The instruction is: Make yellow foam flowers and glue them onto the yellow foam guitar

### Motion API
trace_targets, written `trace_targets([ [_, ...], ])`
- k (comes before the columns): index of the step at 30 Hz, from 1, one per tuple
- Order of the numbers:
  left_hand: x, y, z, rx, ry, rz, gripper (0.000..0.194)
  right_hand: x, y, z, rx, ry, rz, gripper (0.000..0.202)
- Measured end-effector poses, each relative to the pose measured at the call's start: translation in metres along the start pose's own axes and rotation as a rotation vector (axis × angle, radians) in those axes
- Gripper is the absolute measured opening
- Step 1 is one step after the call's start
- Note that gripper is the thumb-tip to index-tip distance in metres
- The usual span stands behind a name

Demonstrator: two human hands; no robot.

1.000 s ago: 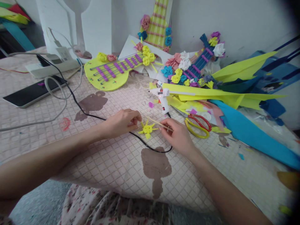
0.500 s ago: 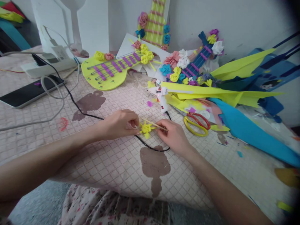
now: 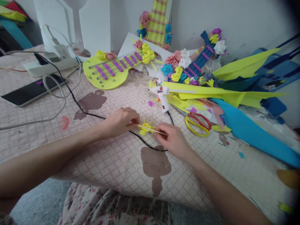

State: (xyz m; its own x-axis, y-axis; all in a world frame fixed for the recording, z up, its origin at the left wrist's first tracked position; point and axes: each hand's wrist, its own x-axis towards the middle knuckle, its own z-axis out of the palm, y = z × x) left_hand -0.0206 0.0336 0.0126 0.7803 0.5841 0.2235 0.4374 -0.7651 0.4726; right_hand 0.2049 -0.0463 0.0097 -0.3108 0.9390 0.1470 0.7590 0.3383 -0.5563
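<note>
A thin wooden stick (image 3: pixel 152 129) runs across a small yellow paper flower (image 3: pixel 142 132) with narrow, spiky strips. My right hand (image 3: pixel 172 137) is closed around the stick's right part, fingers curled. My left hand (image 3: pixel 123 122) is in a pinch at the stick's left end, beside the flower; what lies between its fingertips is hidden. Both hands are low over the quilted tablecloth (image 3: pixel 117 156). A black cord (image 3: pixel 142 142) passes under the flower and between the hands. Just beyond them lies a white glue gun (image 3: pixel 163 98) with a small red light.
Scissors (image 3: pixel 198 125) with red and yellow handles lie to the right, near blue (image 3: pixel 248 131) and yellow paper strips (image 3: pixel 222 90). Paper-flowered guitar models (image 3: pixel 110 70) are at the back. A phone (image 3: pixel 32 90) and a power strip (image 3: pixel 47 66) are at left.
The stick's left end has come down and left, so it now crosses the flower and meets my left fingertips. The flower has turned and shifted slightly left.
</note>
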Motion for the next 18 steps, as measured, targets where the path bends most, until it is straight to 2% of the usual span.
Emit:
trace_targets([
  [3,0.001,-0.001,0.001,0.002,0.018,0.017,0.011,-0.001,0.000,0.001,0.023,-0.024,-0.001,0.012],
  [9,0.003,0.002,-0.002,0.001,0.030,0.034,0.014,-0.003,-0.003,-0.003,0.053,-0.161,-0.078,0.010],
  [11,0.004,0.003,-0.003,-0.001,0.028,0.038,0.015,-0.003,-0.003,-0.007,0.066,-0.115,-0.074,0.010],
  [15,0.004,0.004,-0.003,0.000,0.035,0.046,0.015,-0.002,-0.002,-0.013,0.080,0.075,0.000,0.008],
  [18,0.004,0.003,-0.002,-0.003,0.044,0.048,0.015,-0.001,0.000,-0.011,0.056,0.083,0.014,0.005],
])
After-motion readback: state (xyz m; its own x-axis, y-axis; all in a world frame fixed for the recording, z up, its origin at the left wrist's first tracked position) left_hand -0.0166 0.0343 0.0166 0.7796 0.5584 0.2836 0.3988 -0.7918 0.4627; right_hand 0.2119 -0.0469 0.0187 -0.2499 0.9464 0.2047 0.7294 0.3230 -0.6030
